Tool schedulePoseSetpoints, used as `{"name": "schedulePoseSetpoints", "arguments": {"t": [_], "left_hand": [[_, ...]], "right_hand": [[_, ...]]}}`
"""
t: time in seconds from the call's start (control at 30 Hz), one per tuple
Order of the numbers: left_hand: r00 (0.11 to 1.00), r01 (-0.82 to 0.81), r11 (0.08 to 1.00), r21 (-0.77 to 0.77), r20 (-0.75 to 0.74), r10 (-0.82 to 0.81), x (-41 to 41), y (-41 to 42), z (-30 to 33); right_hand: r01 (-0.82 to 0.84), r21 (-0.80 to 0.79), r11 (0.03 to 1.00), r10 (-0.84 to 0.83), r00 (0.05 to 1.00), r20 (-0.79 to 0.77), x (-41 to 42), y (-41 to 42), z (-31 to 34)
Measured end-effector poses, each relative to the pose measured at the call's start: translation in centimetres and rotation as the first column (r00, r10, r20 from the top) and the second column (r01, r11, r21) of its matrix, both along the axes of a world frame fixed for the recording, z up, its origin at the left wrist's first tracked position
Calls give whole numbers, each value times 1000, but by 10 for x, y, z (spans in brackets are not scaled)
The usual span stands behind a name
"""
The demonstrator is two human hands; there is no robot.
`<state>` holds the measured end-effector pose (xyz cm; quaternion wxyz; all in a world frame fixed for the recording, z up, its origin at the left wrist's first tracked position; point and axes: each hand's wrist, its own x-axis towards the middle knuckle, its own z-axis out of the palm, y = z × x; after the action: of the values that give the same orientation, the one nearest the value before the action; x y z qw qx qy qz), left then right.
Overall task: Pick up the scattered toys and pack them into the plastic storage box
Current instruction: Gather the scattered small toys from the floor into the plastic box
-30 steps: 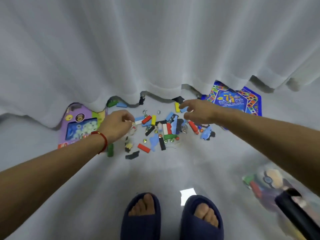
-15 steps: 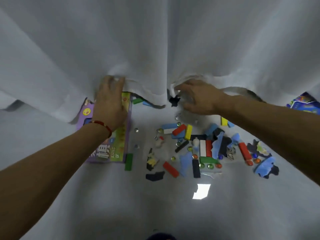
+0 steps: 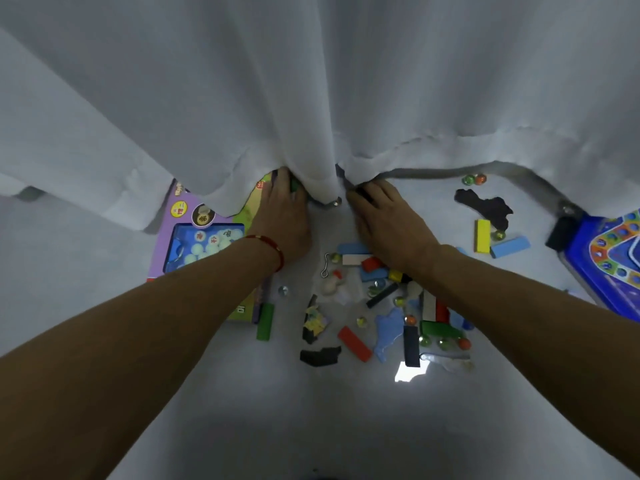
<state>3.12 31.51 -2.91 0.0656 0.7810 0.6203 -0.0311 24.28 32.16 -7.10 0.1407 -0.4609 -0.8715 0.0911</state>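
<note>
Both hands reach to the curtain (image 3: 311, 98) hem at frame centre — the left hand (image 3: 285, 216) with fingertips on something green, the right hand (image 3: 384, 220) over a dark piece; whether either grips, I cannot tell. Toys (image 3: 398, 306) lie scattered at lower right of the hands — blocks, marbles, puzzle pieces.

A white curtain (image 3: 311, 81) hangs in soft vertical folds across the upper half of the view. Below the curtain's wavy hem lies a pale grey floor (image 3: 294, 417), with one small bright patch of reflected light (image 3: 408, 371).
</note>
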Motion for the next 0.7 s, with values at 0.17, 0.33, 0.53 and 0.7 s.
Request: {"name": "schedulePoseSetpoints", "arguments": {"t": [0.17, 0.33, 0.53, 0.7], "left_hand": [[999, 30, 1000, -6, -30, -30, -5, 0, -1], [984, 36, 999, 17, 172, -39, 2, -14, -11], [939, -71, 997, 34, 338, 55, 23, -50, -21], [898, -128, 992, 12, 426, 111, 35, -52, -23]], "right_hand": [[-22, -49, 999, 23, 999, 30, 20, -23, -1], [80, -52, 995, -85, 992, -98, 47, -33, 24], [407, -33, 913, -401, 908, 122, 104, 3, 27], [417, -58, 907, -411, 907, 89, 113, -7, 8]]}}
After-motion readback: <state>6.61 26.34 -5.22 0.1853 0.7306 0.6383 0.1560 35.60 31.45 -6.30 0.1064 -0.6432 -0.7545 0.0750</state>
